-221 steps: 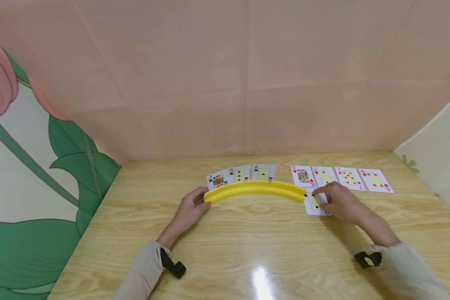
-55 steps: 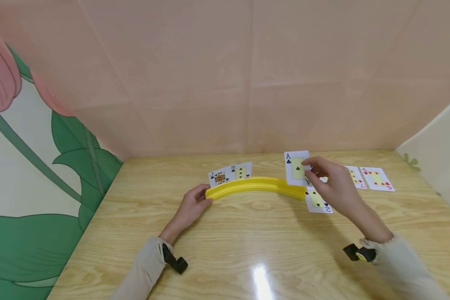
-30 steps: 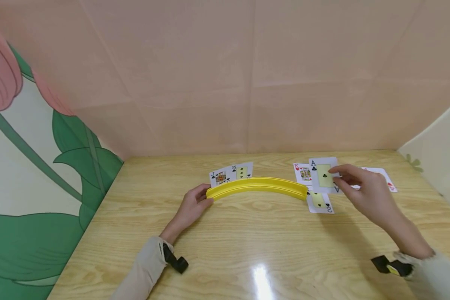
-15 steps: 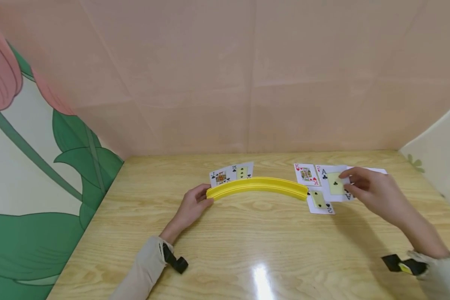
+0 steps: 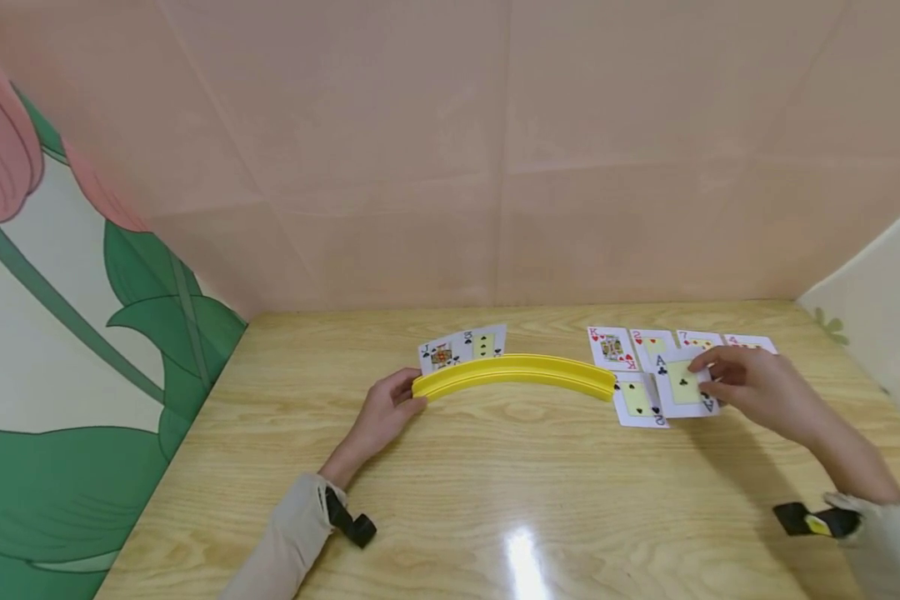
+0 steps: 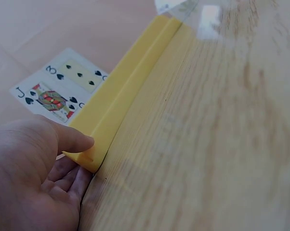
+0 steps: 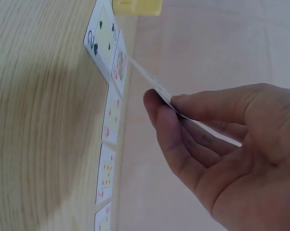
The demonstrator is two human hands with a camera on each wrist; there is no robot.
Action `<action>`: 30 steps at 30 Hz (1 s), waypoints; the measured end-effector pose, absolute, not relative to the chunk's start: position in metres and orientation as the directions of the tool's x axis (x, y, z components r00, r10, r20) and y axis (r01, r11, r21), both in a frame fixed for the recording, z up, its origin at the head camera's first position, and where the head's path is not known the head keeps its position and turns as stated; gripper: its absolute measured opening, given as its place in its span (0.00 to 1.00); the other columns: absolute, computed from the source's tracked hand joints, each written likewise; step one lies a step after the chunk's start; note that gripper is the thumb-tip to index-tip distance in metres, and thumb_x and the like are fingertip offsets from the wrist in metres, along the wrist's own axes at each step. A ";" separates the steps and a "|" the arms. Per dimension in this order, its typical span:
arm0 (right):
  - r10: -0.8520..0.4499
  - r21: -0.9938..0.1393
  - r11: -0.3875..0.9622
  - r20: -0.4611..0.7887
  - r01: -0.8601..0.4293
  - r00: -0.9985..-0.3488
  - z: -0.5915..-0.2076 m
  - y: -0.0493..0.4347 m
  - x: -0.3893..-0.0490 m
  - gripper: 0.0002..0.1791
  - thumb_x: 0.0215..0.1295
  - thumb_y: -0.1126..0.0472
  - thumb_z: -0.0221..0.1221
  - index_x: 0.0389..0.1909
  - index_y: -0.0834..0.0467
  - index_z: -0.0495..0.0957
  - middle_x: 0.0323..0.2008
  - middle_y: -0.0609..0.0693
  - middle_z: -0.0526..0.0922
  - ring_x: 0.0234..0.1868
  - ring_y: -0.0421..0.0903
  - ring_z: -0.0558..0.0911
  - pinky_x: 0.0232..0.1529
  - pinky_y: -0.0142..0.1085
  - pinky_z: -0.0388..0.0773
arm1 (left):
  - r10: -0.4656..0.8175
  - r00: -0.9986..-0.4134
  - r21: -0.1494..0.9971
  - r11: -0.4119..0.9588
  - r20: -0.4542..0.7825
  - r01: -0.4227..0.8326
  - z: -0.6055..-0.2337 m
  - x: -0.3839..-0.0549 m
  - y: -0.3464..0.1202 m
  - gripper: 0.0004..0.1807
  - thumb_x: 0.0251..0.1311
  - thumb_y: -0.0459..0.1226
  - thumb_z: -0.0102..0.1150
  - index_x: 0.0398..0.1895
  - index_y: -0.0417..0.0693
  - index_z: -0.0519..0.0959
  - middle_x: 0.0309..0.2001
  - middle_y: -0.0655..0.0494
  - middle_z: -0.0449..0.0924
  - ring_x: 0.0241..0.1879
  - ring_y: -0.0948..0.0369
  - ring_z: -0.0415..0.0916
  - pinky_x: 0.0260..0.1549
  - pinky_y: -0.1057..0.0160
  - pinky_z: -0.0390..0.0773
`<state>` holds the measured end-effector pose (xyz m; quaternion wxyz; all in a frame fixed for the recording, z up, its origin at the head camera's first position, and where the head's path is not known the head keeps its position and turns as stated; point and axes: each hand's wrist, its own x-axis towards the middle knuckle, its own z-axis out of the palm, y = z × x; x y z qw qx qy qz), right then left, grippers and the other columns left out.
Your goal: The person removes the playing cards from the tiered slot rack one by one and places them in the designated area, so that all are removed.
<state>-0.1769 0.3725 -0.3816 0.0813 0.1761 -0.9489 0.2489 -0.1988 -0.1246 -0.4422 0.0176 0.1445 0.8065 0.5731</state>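
Observation:
My left hand (image 5: 382, 408) grips the left end of a curved yellow card holder (image 5: 517, 367), thumb on its front and fingers behind, as the left wrist view shows. A jack of spades (image 6: 51, 98) and a three of spades (image 6: 82, 74) stand overlapping in the holder's left part. With thumb and fingers my right hand (image 5: 765, 387) pinches the right edge of an ace of clubs (image 5: 686, 387). The right wrist view shows this ace tilted and raised off the table. In the head view it sits just right of a two of spades (image 5: 637, 402) lying at the holder's right end.
Behind the ace, a row of red cards lies on the wooden table: a king of hearts (image 5: 611, 348), a two of hearts (image 5: 651, 342) and others to the right, partly covered in the head view. A pink cloth backdrop (image 5: 390, 208) rises behind the table's far edge.
The ace of clubs, earlier standing in the holder, was taken by my right hand and carried right, then lowered towards the front beside the two of spades. My left hand stays on the holder.

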 end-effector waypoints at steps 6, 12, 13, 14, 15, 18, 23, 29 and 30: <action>-0.273 -0.487 0.821 0.123 -0.297 -0.954 -0.388 0.383 -0.180 0.08 0.61 0.69 0.66 0.42 0.61 0.83 0.32 0.50 0.84 0.29 0.32 0.78 0.23 0.31 0.77 | 0.234 -0.961 0.928 0.303 0.146 0.215 -0.462 -0.208 -0.127 0.18 0.64 0.27 0.61 0.58 0.39 0.78 0.56 0.45 0.79 0.55 0.51 0.78 0.55 0.55 0.80; -0.275 -0.500 0.829 0.027 -0.251 -0.961 -0.398 0.390 -0.185 0.09 0.61 0.68 0.66 0.43 0.61 0.84 0.33 0.51 0.84 0.29 0.34 0.77 0.24 0.31 0.77 | 0.250 -0.960 0.933 0.298 0.129 0.203 -0.462 -0.209 -0.130 0.18 0.65 0.28 0.61 0.57 0.44 0.79 0.55 0.49 0.80 0.55 0.55 0.78 0.54 0.60 0.79; -0.278 -0.491 0.834 0.024 -0.253 -0.960 -0.400 0.391 -0.185 0.09 0.60 0.69 0.66 0.42 0.61 0.84 0.34 0.52 0.84 0.30 0.34 0.77 0.24 0.31 0.76 | 0.252 -0.960 0.933 0.297 0.126 0.201 -0.462 -0.209 -0.130 0.17 0.65 0.28 0.61 0.57 0.44 0.79 0.55 0.50 0.80 0.55 0.56 0.78 0.54 0.60 0.79; -0.282 -0.483 0.838 0.015 -0.254 -0.959 -0.402 0.392 -0.186 0.09 0.60 0.69 0.66 0.42 0.61 0.84 0.34 0.52 0.84 0.29 0.34 0.76 0.24 0.31 0.76 | 0.253 -0.959 0.934 0.296 0.127 0.202 -0.462 -0.209 -0.130 0.18 0.65 0.28 0.61 0.57 0.44 0.79 0.55 0.50 0.80 0.55 0.56 0.78 0.54 0.60 0.79; -0.283 -0.478 0.842 0.004 -0.251 -0.959 -0.403 0.393 -0.186 0.10 0.59 0.69 0.66 0.42 0.61 0.85 0.34 0.52 0.83 0.29 0.34 0.76 0.23 0.31 0.75 | 0.255 -0.958 0.933 0.297 0.129 0.205 -0.462 -0.209 -0.130 0.18 0.65 0.28 0.61 0.57 0.43 0.79 0.56 0.49 0.80 0.55 0.55 0.78 0.54 0.60 0.79; -0.299 -0.473 0.843 -0.019 -0.255 -0.954 -0.406 0.392 -0.186 0.11 0.58 0.70 0.67 0.43 0.63 0.85 0.31 0.51 0.82 0.27 0.35 0.76 0.22 0.31 0.76 | 0.259 -0.957 0.931 0.298 0.133 0.210 -0.462 -0.209 -0.130 0.18 0.65 0.28 0.61 0.58 0.43 0.78 0.56 0.49 0.79 0.55 0.55 0.78 0.55 0.60 0.79; -0.329 -0.462 0.839 -0.010 -0.288 -0.944 -0.409 0.389 -0.185 0.12 0.57 0.71 0.66 0.44 0.66 0.85 0.25 0.46 0.76 0.22 0.34 0.74 0.20 0.31 0.73 | 0.255 -0.957 0.928 0.302 0.140 0.217 -0.462 -0.209 -0.129 0.18 0.65 0.28 0.61 0.58 0.42 0.78 0.56 0.48 0.79 0.55 0.55 0.78 0.54 0.60 0.79; -0.327 -0.427 0.855 -0.004 -0.294 -0.945 -0.412 0.389 -0.184 0.14 0.57 0.69 0.67 0.45 0.67 0.85 0.26 0.47 0.74 0.22 0.33 0.72 0.20 0.31 0.70 | 0.254 -0.956 0.936 0.278 0.146 0.217 -0.462 -0.208 -0.129 0.18 0.64 0.27 0.61 0.57 0.41 0.79 0.56 0.47 0.80 0.55 0.52 0.78 0.55 0.52 0.79; -0.325 -0.419 0.860 -0.010 -0.292 -0.946 -0.412 0.388 -0.184 0.14 0.57 0.69 0.67 0.45 0.67 0.84 0.26 0.47 0.74 0.21 0.34 0.71 0.20 0.31 0.70 | 0.254 -0.956 0.936 0.276 0.147 0.217 -0.462 -0.208 -0.130 0.18 0.64 0.27 0.62 0.57 0.41 0.79 0.55 0.47 0.80 0.55 0.52 0.78 0.55 0.52 0.79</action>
